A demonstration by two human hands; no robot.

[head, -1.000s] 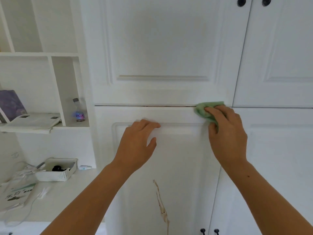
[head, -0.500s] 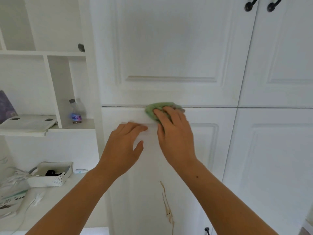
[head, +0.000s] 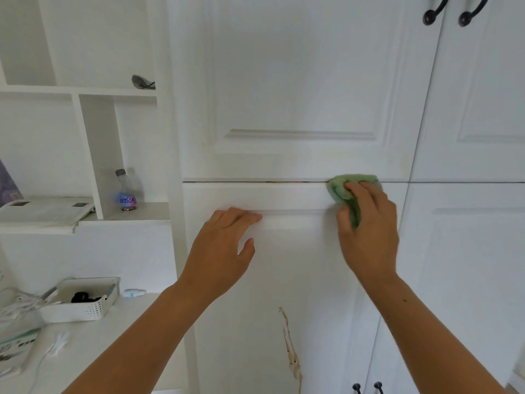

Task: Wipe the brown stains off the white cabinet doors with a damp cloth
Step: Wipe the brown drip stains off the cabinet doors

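My right hand [head: 368, 231] holds a green cloth [head: 342, 189] and presses it against the top edge of the lower white cabinet door [head: 298, 265], at the seam with the upper door [head: 298, 81]. My left hand [head: 224, 251] lies flat on the lower door, fingers straight, left of the cloth. A thin brown stain [head: 289, 345] runs down the lower door below and between my forearms.
Black door handles sit at the top right [head: 449, 12] and the bottom [head: 366, 388]. To the left, open white shelves hold a plastic bottle [head: 126, 191] and papers [head: 45, 209]. A white basket [head: 82, 300] and cables lie on the counter [head: 113, 336] below.
My right hand slid the cloth left along the seam between the doors, then back to the right near the door's corner. My left hand stayed on the lower door.
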